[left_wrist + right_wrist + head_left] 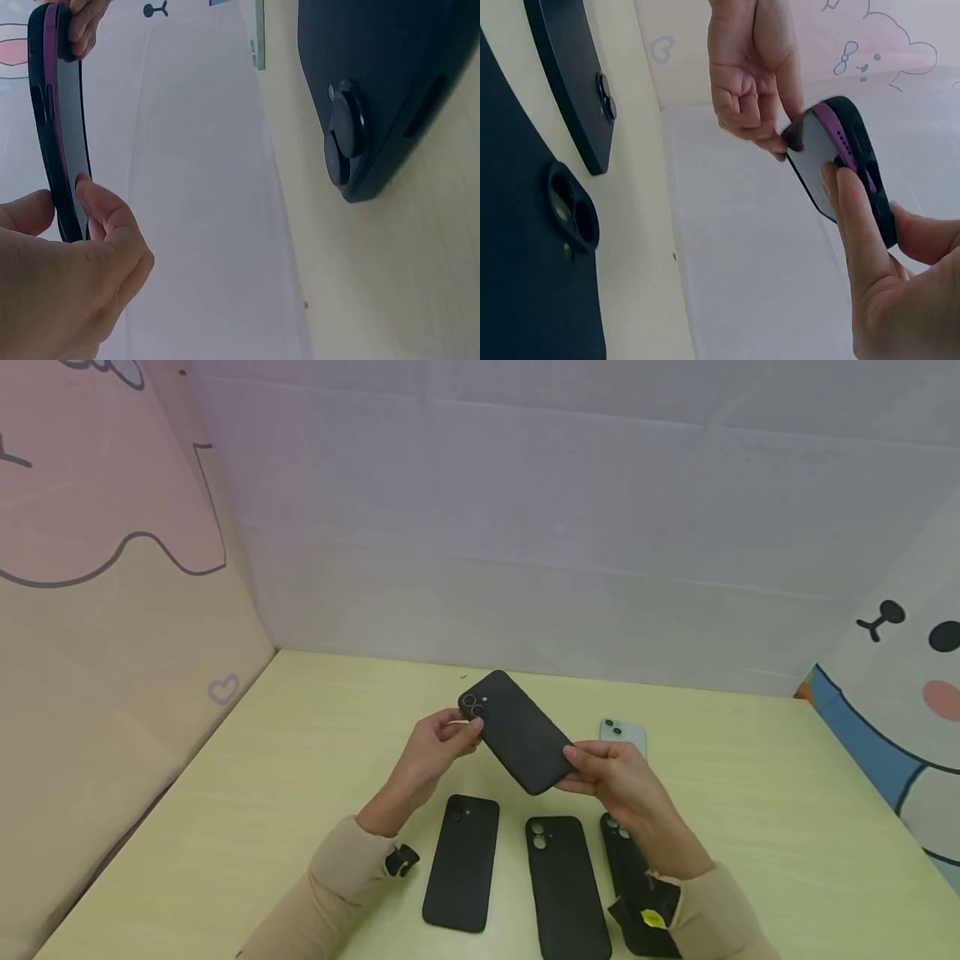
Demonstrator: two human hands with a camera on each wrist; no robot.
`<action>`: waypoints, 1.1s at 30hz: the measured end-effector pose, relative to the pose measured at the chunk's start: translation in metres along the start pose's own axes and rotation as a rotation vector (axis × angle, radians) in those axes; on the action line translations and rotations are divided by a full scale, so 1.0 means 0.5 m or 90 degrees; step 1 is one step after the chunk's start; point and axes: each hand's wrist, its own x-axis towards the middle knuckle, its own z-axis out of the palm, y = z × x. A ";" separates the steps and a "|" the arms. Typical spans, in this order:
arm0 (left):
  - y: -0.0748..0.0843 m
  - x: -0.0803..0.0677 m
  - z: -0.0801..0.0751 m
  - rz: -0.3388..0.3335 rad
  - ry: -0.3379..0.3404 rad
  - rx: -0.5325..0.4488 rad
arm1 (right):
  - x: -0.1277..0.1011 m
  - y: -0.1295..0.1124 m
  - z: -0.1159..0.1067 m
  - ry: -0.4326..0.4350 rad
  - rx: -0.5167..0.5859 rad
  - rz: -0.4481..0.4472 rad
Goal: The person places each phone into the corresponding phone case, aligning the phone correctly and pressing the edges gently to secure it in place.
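Observation:
A phone with a purple edge and a dark glossy screen sits in a black phone case, raised above the table and tilted, its back up in the head view. At the camera end, my left hand pinches it, thumb on the case and fingertips on the screen side. My right hand grips the opposite lower corner the same way. In the right wrist view the purple edge shows between the screen and the case wall near my right fingers.
On the yellow table lie a dark phone-shaped piece and a black case with camera holes. Another black case is partly under my right forearm. A pale green phone lies behind my right hand. Printed cloth walls enclose the table.

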 end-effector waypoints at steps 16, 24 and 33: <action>-0.001 -0.014 0.023 0.005 -0.043 0.052 | 0.000 0.007 0.025 -0.003 -0.029 0.019; -0.001 -0.015 0.022 0.022 -0.059 0.100 | 0.000 0.007 0.019 -0.066 -0.136 0.035; -0.006 -0.015 0.027 0.026 -0.136 0.124 | 0.002 0.013 0.030 -0.001 -0.086 0.034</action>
